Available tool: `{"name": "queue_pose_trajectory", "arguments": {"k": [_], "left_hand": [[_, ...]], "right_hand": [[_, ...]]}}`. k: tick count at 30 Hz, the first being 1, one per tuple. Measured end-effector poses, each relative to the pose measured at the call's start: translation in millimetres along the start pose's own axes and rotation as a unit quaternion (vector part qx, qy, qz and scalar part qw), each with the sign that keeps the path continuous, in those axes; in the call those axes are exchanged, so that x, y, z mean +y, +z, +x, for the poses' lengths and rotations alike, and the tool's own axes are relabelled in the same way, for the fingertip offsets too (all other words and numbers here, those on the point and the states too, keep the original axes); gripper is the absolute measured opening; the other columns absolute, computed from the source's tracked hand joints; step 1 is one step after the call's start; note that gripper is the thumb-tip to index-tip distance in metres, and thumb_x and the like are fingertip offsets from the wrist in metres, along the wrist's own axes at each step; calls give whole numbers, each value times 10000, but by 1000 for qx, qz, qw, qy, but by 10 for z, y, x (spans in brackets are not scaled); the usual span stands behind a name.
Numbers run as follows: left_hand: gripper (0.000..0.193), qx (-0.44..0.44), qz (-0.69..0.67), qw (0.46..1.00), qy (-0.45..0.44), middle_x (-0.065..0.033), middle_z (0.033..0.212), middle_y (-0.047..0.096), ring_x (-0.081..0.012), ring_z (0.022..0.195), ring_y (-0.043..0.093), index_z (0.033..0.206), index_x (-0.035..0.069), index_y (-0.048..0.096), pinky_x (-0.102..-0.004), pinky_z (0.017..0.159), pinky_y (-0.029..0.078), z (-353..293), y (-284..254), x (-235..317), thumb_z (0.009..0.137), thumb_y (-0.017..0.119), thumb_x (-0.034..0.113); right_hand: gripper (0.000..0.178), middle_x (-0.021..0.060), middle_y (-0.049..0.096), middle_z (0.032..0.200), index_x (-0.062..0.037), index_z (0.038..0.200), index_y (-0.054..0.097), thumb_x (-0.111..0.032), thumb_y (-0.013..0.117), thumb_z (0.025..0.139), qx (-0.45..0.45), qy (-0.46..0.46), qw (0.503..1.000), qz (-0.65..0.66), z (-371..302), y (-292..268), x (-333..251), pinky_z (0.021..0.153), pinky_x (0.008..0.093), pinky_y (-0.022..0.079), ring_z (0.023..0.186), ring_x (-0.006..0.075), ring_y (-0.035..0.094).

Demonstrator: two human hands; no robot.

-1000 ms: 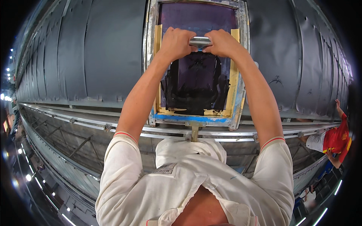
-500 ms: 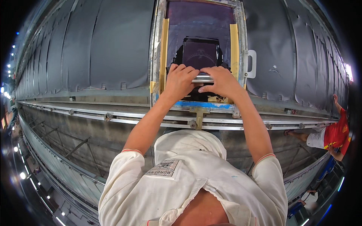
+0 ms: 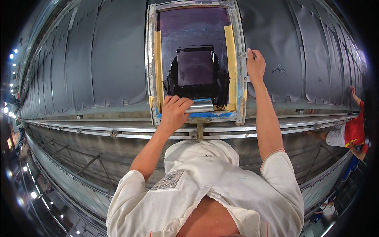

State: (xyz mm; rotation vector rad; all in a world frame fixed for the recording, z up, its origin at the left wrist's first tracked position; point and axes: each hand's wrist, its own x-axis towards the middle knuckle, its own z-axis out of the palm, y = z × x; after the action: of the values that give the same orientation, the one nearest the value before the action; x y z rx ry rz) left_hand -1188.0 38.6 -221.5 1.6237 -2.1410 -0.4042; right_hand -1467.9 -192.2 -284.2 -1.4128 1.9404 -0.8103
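Note:
A printing screen in a worn metal frame (image 3: 151, 75) lies before me, its purple mesh (image 3: 193, 23) edged with yellow tape (image 3: 231, 65). Black ink (image 3: 196, 93) smears the mesh around a rectangular purple area (image 3: 195, 68). At the frame's near end, my left hand (image 3: 175, 112) is closed round the left part of a metal-handled squeegee (image 3: 202, 105), which lies crosswise. My right hand (image 3: 256, 65) is closed on the handle at the frame's right side; the fingers hide most of it, leaving its mounting bracket (image 3: 246, 79) in sight.
Dark sheets (image 3: 118, 59) line the long table on both sides, and a sheet on the right bears a small printed mark (image 3: 279, 69). A metal rail (image 3: 158, 134) with a bracket (image 3: 200, 128) runs along the near edge. Another person in red (image 3: 351, 126) stands far right.
My right hand has let go of the squeegee and moved right to the frame's handle. My left hand has drawn the squeegee to the near end, uncovering more inked mesh.

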Motion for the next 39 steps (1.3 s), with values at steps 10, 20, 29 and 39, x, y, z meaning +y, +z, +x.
{"name": "queue_pose_trajectory", "arguments": {"k": [10,20,29,39], "left_hand": [[243,55,30,998,19,16,981,761,-232,890,666,950,140,759,-404,808,419,1494,-110,-745,748,874,210],[510,74,-24,997,-7,15,1062,725,-215,949,638,1065,153,730,-400,873,440,25,-92,3,575,783,22],[476,28,96,993,-60,-37,1032,714,-287,983,639,1042,131,754,-448,849,457,47,-192,131,591,904,161],[353,-32,64,994,-88,-4,986,717,-249,955,643,979,137,751,-403,843,430,198,-72,39,648,870,111]], "right_hand": [[323,51,652,732,-67,1013,718,-386,668,998,2,3,1000,27,-62,-97,-145,703,343,475,678,174,577],[268,65,650,716,-65,1015,714,-331,686,997,-14,-8,999,40,44,-287,-533,672,341,475,658,153,582],[208,141,733,936,-76,1038,714,-272,660,991,-22,-83,986,140,-34,92,88,776,421,548,857,311,728],[235,177,674,704,-74,998,657,-307,685,981,4,-55,988,142,-146,-25,-145,639,404,517,665,342,706]]}}
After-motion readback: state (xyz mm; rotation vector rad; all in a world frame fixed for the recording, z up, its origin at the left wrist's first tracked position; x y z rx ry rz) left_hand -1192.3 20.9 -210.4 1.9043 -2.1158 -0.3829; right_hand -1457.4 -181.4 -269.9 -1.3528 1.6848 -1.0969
